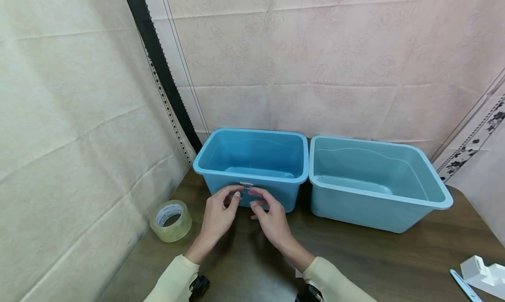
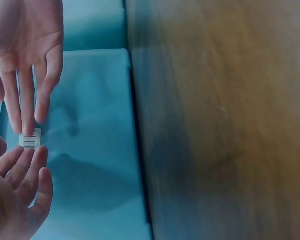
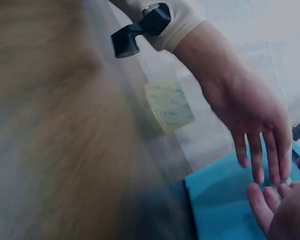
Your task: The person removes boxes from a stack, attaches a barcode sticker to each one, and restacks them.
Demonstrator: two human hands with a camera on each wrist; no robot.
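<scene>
A white barcode label (image 1: pixel 246 185) is stuck on the front wall of the left blue bin (image 1: pixel 221 182). My left hand (image 1: pixel 218 212) is at the label's left side and my right hand (image 1: pixel 272 216) at its right, fingertips facing each other. In the left wrist view, the barcode label (image 2: pixel 30 139) shows between the right hand's (image 2: pixel 35 55) loosely straight fingers and the left hand's (image 2: pixel 20 190) slightly bent ones. Whether the fingertips touch the label or hover just before it, I cannot tell. Neither hand visibly grips anything.
A lighter blue bin (image 1: pixel 355 205) stands right beside the first. A roll of clear tape (image 1: pixel 179 229) lies to the left on the wooden table (image 1: pixel 244 267). At the right edge are a light blue pen-like item (image 1: pixel 463 284) and a white block-shaped piece (image 1: pixel 479 273). Cloth hangs behind and left.
</scene>
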